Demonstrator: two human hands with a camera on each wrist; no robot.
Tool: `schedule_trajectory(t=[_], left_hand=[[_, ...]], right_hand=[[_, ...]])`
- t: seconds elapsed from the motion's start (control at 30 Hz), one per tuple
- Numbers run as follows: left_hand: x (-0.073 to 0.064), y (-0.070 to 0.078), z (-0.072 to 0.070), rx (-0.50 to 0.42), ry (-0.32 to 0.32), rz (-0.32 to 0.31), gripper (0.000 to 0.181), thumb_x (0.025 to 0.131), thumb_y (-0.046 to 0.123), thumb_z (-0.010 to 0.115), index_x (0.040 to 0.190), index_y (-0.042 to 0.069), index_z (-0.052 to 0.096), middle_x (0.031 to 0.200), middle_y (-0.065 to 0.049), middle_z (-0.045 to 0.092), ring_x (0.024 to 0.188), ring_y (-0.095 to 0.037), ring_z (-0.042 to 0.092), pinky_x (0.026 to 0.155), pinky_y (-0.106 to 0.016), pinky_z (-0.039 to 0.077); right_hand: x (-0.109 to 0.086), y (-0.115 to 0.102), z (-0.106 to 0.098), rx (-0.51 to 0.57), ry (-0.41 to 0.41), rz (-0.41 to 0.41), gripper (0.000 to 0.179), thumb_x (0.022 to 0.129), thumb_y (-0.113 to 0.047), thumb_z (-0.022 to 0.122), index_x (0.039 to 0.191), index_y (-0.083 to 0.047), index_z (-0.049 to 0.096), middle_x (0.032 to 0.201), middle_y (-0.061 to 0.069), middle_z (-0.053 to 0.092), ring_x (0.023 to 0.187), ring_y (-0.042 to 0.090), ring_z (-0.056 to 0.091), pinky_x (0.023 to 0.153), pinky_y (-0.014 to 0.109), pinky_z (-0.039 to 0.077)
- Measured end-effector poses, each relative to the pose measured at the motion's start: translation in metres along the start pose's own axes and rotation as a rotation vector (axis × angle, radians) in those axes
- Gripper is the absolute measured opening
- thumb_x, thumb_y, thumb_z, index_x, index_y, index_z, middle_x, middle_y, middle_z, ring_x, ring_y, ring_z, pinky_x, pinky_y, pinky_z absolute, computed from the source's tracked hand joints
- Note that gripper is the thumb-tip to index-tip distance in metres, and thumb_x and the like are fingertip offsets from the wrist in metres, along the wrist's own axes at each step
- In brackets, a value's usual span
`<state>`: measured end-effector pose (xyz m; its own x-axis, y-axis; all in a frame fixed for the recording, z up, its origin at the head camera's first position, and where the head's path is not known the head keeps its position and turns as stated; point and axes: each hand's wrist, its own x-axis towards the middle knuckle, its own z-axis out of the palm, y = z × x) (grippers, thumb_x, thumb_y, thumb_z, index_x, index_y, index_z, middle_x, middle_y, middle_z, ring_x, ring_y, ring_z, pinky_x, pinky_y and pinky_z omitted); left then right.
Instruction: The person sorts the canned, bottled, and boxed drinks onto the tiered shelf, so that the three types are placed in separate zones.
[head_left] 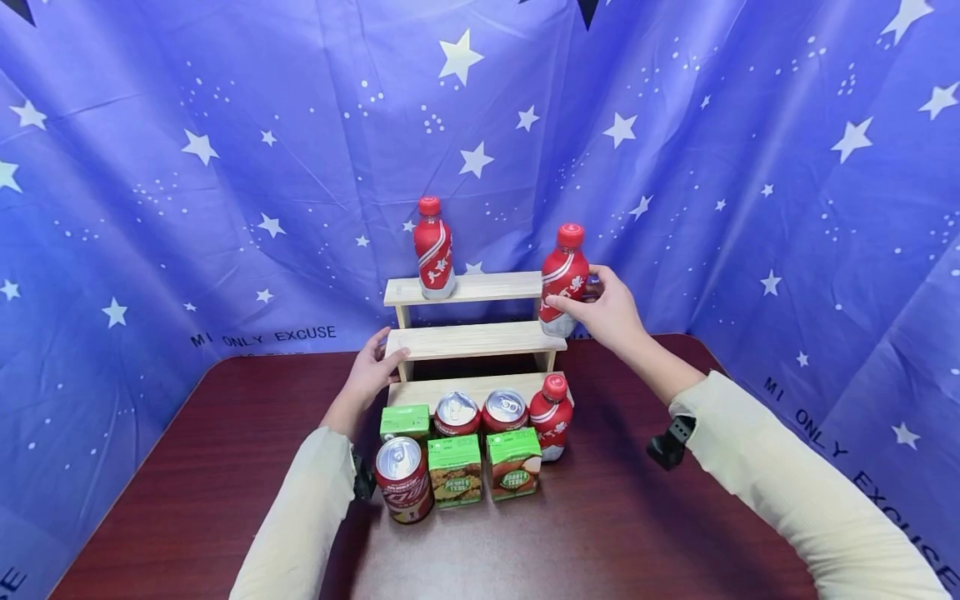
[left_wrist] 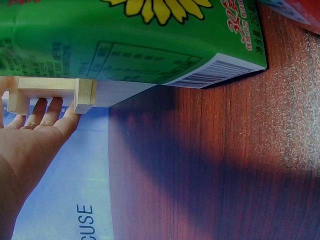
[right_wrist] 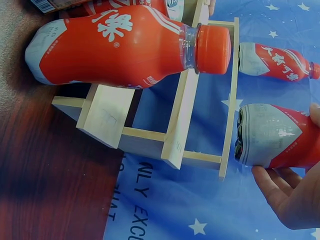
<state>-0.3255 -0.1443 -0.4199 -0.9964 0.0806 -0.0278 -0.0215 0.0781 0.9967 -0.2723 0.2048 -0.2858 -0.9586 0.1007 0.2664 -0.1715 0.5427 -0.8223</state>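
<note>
A three-step wooden display rack [head_left: 465, 340] stands on the table. My left hand [head_left: 369, 367] grips its left end at the middle step, thumb at the front and fingers behind, as the left wrist view also shows. My right hand [head_left: 611, 312] holds a red-labelled plastic drink bottle [head_left: 564, 271] upright at the rack's right end. In the right wrist view the base of this held bottle [right_wrist: 260, 135] shows beside the top step, with a gap between. A matching bottle [head_left: 433, 250] stands on the left of the top step.
Before the lowest step [head_left: 450, 388] stand a third red bottle [head_left: 552, 421], red cans such as the front one [head_left: 405, 483], and green drink cartons, one at the middle [head_left: 454, 475] and one further right [head_left: 514, 468]. A blue star-patterned curtain [head_left: 300, 192] hangs behind the dark red table [head_left: 637, 508].
</note>
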Motion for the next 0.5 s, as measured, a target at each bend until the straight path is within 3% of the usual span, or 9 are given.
schedule_trajectory(t=[0.5], left_hand=[[0.003,-0.001,-0.001,-0.022,0.008,-0.016,0.07,0.095,0.011,0.053,0.151,0.011,0.012,0.149,-0.022,0.03,0.126,-0.037,0.043,0.097,-0.055,0.044]], right_hand=[[0.013,-0.015,0.015,-0.02,-0.021,0.015,0.081,0.075,-0.042,0.076,0.137,-0.007,0.038,0.127,0.015,0.055,0.114,0.028,0.055,0.086,0.044,0.052]])
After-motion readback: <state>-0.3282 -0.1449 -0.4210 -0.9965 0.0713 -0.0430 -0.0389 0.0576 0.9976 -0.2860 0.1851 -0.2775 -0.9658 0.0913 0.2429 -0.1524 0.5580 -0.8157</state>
